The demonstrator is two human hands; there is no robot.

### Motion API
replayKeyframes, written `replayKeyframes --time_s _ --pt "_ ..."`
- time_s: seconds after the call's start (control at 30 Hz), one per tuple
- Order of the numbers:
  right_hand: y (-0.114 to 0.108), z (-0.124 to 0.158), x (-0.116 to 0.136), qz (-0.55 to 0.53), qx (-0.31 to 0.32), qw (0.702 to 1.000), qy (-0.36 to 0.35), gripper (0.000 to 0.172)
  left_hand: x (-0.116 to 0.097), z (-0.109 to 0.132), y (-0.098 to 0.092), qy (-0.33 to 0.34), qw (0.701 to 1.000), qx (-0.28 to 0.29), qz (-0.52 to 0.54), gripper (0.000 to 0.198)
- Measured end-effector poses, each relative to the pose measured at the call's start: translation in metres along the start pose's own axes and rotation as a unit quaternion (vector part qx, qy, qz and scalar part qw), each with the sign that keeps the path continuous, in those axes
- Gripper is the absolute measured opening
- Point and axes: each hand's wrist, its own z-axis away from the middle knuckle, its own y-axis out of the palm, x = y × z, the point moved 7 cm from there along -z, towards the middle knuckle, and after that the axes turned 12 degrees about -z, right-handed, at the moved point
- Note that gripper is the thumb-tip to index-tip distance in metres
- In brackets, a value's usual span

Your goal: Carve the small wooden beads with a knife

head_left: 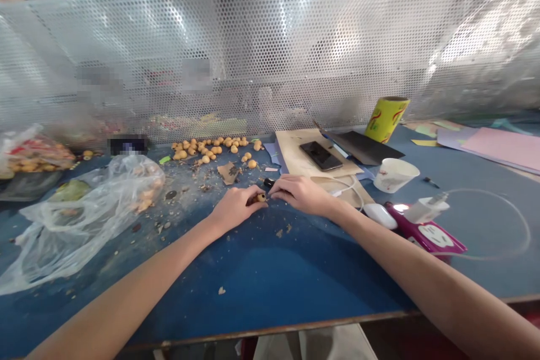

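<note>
My left hand [235, 206] is closed around a small tan gourd [261, 197], whose rounded end with a dark spot shows between thumb and forefinger. Close beside it, my right hand [300, 193] grips a small black tool [269, 182]; its dark end sticks out past the fingers, and the working part is hidden. Both hands rest low over the blue table [253, 275]. Beyond them lies a loose group of similar small gourds [216, 150], with a torn brown scrap [229, 172] between.
A clear plastic bag [97, 202] spreads at left. To the right are a phone [320, 155] on brown paper, a white paper cup [395, 175], a yellow roll [387, 119] and a purple power strip [430, 233] with a looping white cable. A perforated metal screen [253, 56] stands behind.
</note>
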Motion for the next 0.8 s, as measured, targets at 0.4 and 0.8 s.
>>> replayKeyframes --time_s 0.4,0.8 --pt "0.0049 0.0 -0.0064 -0.069 0.005 0.997 0.027 0.015 -0.0032 0.0023 0.0022 0.015 1.0 -0.011 -0.023 0.025" --pt "0.0036 -0.0028 0.0011 -0.027 0.004 1.0 0.006 0.017 0.0011 -0.0003 0.005 0.008 1.0 -0.021 0.009 0.025"
